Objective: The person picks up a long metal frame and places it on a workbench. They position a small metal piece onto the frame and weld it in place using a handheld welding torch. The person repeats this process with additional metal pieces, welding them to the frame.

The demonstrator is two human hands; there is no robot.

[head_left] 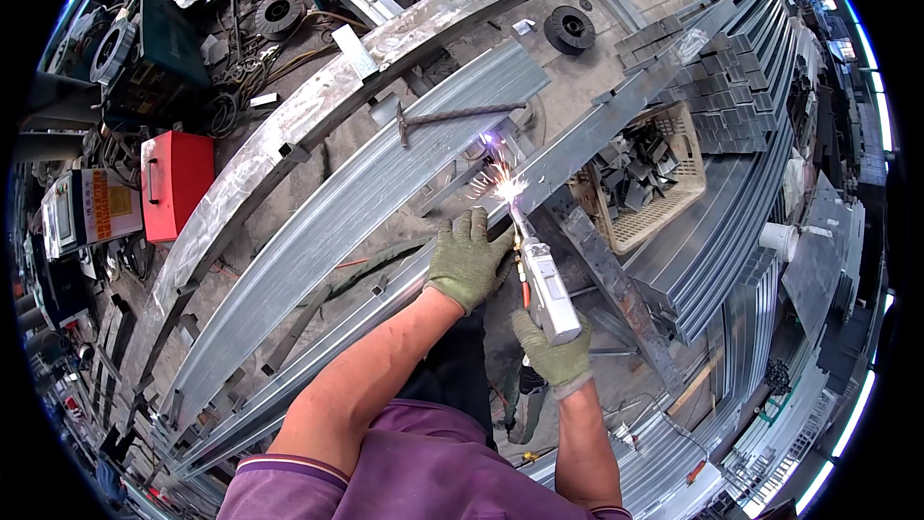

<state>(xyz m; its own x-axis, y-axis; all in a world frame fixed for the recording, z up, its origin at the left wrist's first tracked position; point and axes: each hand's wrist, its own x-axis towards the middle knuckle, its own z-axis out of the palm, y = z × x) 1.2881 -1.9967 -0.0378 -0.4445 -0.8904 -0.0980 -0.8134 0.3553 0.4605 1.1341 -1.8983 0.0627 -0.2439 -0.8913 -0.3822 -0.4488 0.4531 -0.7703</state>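
In a green work glove, my right hand (556, 351) is closed round the rear of a white and grey welding gun (546, 287). Bright sparks (507, 187) spray from the gun's tip, where it meets a grey metal beam (577, 140). My left hand (469, 258), gloved too, rests on the beam just left of the gun, its fingers stretched forward. A hammer (452, 117) with a long metal handle lies across a wide galvanized channel (361, 197) beyond the sparks. Glare hides the exact spot under the tip.
A plastic crate (674, 202) of small metal pieces stands to the right, beside stacked metal profiles (731, 221). A curved steel rail (260, 140) arcs across the far left. There are also a red box (178, 183) and a black wire spool (570, 30).
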